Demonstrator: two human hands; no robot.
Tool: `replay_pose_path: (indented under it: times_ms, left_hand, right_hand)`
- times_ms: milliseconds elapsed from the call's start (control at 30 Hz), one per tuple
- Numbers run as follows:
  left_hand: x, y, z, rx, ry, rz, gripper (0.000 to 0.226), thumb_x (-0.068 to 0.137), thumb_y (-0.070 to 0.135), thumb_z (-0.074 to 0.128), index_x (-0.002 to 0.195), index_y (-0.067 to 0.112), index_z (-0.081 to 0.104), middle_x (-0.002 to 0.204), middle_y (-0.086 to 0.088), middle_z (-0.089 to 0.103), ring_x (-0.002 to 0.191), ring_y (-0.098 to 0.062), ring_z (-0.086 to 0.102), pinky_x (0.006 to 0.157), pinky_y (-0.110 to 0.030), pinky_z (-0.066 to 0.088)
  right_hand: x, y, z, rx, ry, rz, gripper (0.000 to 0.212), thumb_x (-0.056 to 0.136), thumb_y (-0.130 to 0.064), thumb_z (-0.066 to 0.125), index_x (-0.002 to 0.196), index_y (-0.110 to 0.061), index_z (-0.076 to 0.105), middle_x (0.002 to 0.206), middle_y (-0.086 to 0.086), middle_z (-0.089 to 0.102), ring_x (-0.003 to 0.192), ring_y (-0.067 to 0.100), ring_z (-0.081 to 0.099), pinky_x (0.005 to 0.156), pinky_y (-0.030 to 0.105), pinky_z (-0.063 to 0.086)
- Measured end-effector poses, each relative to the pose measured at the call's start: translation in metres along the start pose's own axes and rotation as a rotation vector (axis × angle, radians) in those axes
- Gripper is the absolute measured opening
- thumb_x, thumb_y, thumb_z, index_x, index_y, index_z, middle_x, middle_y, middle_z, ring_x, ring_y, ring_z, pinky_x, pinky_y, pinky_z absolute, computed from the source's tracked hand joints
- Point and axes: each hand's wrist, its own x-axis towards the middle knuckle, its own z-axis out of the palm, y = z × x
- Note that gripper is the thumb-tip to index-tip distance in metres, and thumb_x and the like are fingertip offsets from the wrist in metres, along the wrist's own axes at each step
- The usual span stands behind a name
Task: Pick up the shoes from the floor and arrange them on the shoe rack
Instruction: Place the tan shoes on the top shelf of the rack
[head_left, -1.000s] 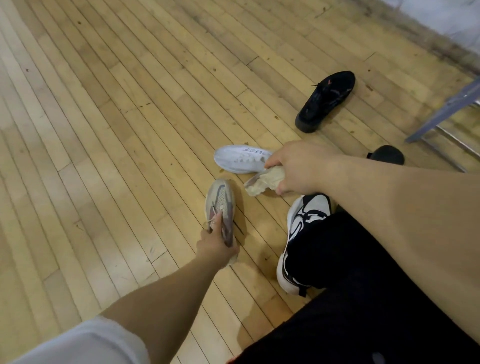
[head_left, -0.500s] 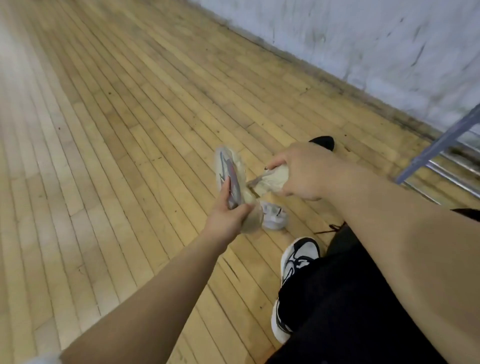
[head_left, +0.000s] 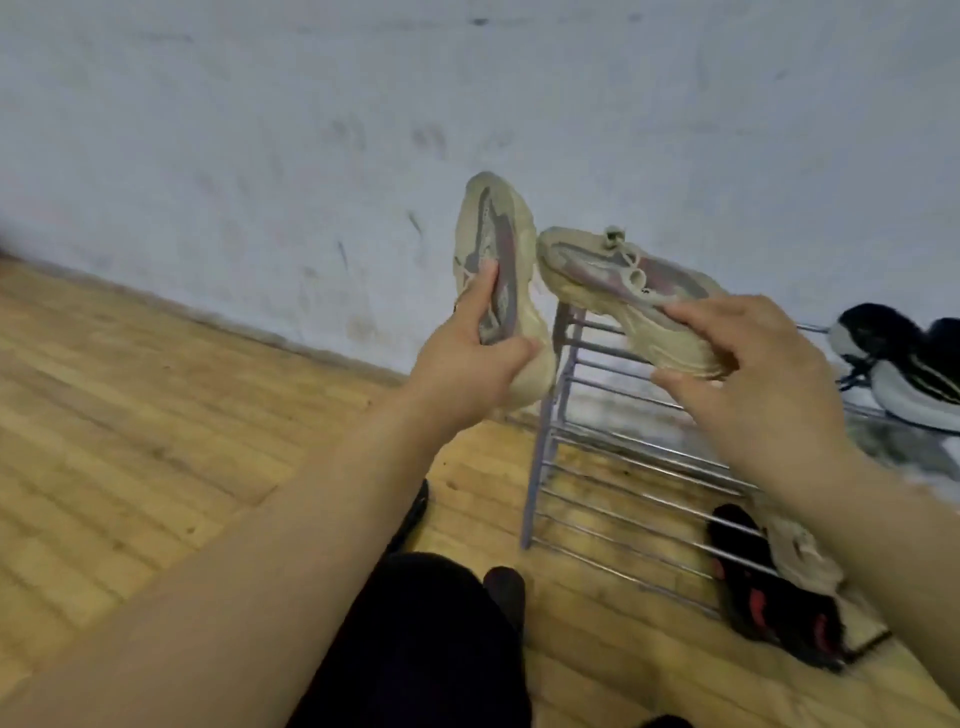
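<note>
Currently: two beige shoes, held aloft at the left end of the rack (head_left: 543, 441).
Upright shoe (head_left: 496, 244): toe up, heel gripped in the curled left hand (head_left: 467, 364), thumb across the upper.
Tilted shoe (head_left: 618, 283): heel pinched by the right hand (head_left: 763, 379).
Handling: probably light, with soft uppers and thick, springy soles; the heel looks the firmest hold.
Appearance: grey-and-red panels, laced, worn.
</note>
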Motion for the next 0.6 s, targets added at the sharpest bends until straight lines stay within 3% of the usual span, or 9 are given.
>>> replay_pose_path:
  times_ms: [167,300,433,533,600]
  left_hand:
    - [0.049,0.010,0.085,0.156,-0.161,0.102,0.081,0.096,0.032,0.065,0.160,0.052,0.020,0.159,0.016,0.041,0.121,-0.009,0.050,0.096,-0.026,0.043]
    - [0.062,-0.016,0.124,0.187,-0.196,0.042,0.072,0.095,0.037,0.064,0.156,0.055,0.031,0.155,0.012,0.047,0.114,-0.013,0.053,0.092,-0.027,0.044]
    - [0.085,-0.028,0.144,0.234,-0.131,0.069,0.072,0.092,0.044,0.061,0.155,0.057,0.029,0.153,0.014,0.048,0.118,-0.010,0.055,0.096,-0.029,0.048]
    - [0.110,-0.036,0.164,0.300,-0.053,0.107,0.076,0.082,0.062,0.052,0.153,0.059,0.027,0.155,0.005,0.044,0.131,-0.024,0.052,0.110,-0.046,0.048]
    - [0.124,-0.040,0.179,0.357,0.007,0.129,0.072,0.086,0.062,0.052,0.154,0.053,0.030,0.157,-0.001,0.039,0.138,-0.030,0.045,0.112,-0.052,0.045]
  right_hand:
    - [-0.009,0.094,-0.010,0.043,0.204,0.269,0.057,0.083,-0.030,0.082,0.136,-0.034,0.064,0.121,-0.011,0.053,0.112,0.004,0.050,0.094,0.012,0.030]
    - [0.008,0.127,-0.006,0.059,0.252,0.309,0.054,0.083,-0.030,0.081,0.134,-0.034,0.064,0.119,-0.011,0.054,0.104,-0.002,0.047,0.087,0.005,0.031]
    - [0.028,0.139,0.005,0.066,0.329,0.321,0.055,0.084,-0.029,0.081,0.136,-0.031,0.064,0.121,-0.009,0.056,0.112,0.006,0.053,0.098,0.016,0.036]
    - [0.046,0.146,0.020,0.077,0.394,0.336,0.055,0.085,-0.031,0.080,0.138,-0.029,0.063,0.124,-0.007,0.055,0.116,0.009,0.053,0.103,0.022,0.040]
    - [0.054,0.153,0.034,0.036,0.404,0.335,0.056,0.086,-0.032,0.078,0.139,-0.028,0.061,0.126,-0.004,0.055,0.119,0.016,0.053,0.106,0.034,0.044]
